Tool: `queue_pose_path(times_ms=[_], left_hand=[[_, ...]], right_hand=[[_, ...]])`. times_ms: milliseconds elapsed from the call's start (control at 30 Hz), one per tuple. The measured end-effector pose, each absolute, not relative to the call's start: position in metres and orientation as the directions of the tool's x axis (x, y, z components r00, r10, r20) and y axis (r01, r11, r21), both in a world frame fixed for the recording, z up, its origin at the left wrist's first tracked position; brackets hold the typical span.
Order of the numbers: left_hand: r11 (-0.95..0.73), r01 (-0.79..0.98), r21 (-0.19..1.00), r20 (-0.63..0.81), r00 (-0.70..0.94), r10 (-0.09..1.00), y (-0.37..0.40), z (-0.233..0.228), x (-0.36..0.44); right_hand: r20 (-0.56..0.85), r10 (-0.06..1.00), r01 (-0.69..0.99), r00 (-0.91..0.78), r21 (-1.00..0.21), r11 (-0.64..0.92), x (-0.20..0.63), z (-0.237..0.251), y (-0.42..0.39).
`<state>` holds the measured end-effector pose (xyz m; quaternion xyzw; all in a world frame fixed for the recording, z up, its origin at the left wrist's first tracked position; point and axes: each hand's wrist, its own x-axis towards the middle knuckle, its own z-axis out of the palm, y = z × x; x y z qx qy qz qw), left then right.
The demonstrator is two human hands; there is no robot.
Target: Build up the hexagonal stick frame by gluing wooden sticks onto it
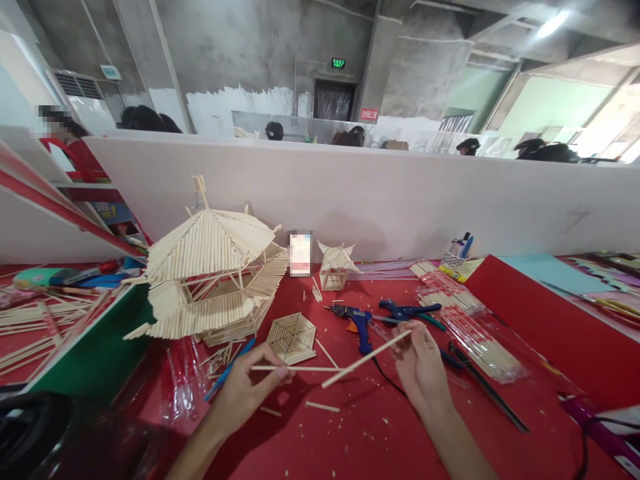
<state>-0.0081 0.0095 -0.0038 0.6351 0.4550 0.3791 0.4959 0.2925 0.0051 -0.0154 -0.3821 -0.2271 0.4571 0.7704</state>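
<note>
bare forearms [199, 441]: left hand [253, 379] pinches one slim wooden stick [307, 369], right hand [423, 367] another stick [370, 356]

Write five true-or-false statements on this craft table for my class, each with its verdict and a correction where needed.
1. The left hand holds a thin wooden stick. True.
2. The right hand holds the blue glue gun. False: it holds another wooden stick; the glue gun lies on the red tabletop.
3. In the picture, the small stick pavilion stands right of the large stick pavilion. True.
4. The hexagonal stick panel sits atop the large pavilion's roof. False: it lies on the tabletop.
5. Pens stand near the white partition. True.
</note>
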Motion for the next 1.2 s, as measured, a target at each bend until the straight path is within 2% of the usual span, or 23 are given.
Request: queue_pose_path(times_ms=[100,200,300,367,467,600,767,867,967,1067,1133,1200], left_hand=[[-0.243,0.467,0.85,0.038,0.406,0.913,0.004,-0.007,-0.002],[-0.493,0.653,0.574,0.111,0.535,0.838,0.002,-0.013,0.001],[-0.667,0.692,0.277,0.188,0.641,0.744,0.001,-0.016,0.001],[-0.731,0.667,0.142,0.209,0.702,0.681,0.002,-0.016,0.0],[-0.77,0.637,0.045,0.194,0.75,0.632,0.002,-0.014,-0.002],[-0.763,0.646,0.008,0.157,0.753,0.639,0.002,-0.013,-0.004],[-0.749,0.662,0.03,0.091,0.744,0.662,0.004,-0.014,-0.005],[-0.729,0.674,0.12,0.093,0.724,0.684,0.004,-0.011,-0.007],[-0.636,0.663,0.396,0.129,0.645,0.753,0.001,-0.003,-0.006],[-0.44,0.53,0.725,0.113,0.539,0.835,-0.005,0.004,0.0],[-0.319,0.399,0.86,0.085,0.504,0.859,-0.009,0.004,0.006],[-0.202,0.274,0.94,0.046,0.487,0.872,-0.01,-0.001,0.011]], right_hand=[[-0.045,0.891,-0.597,0.451,-0.757,0.264,0.297,-0.014,0.006],[-0.115,0.92,-0.612,0.374,-0.776,0.152,0.294,-0.017,0.005],[-0.133,0.946,-0.596,0.296,-0.8,0.074,0.281,-0.02,0.003],[-0.107,0.966,-0.564,0.235,-0.824,0.046,0.27,-0.022,0.0],[-0.062,0.984,-0.49,0.169,-0.871,0.029,0.257,-0.024,-0.004],[-0.02,0.991,-0.39,0.135,-0.92,0.035,0.248,-0.031,-0.004],[0.025,0.993,-0.293,0.119,-0.954,0.059,0.244,-0.039,-0.001],[0.023,0.994,-0.271,0.11,-0.961,0.052,0.242,-0.035,-0.002],[0.016,0.996,-0.228,0.088,-0.973,0.036,0.237,-0.025,-0.004],[0.032,0.999,-0.166,0.009,-0.986,0.033,0.226,-0.012,-0.005],[0.061,0.997,-0.142,-0.043,-0.988,0.054,0.216,-0.005,-0.004],[0.096,0.992,-0.127,-0.078,-0.988,0.085,0.206,-0.001,-0.001]])
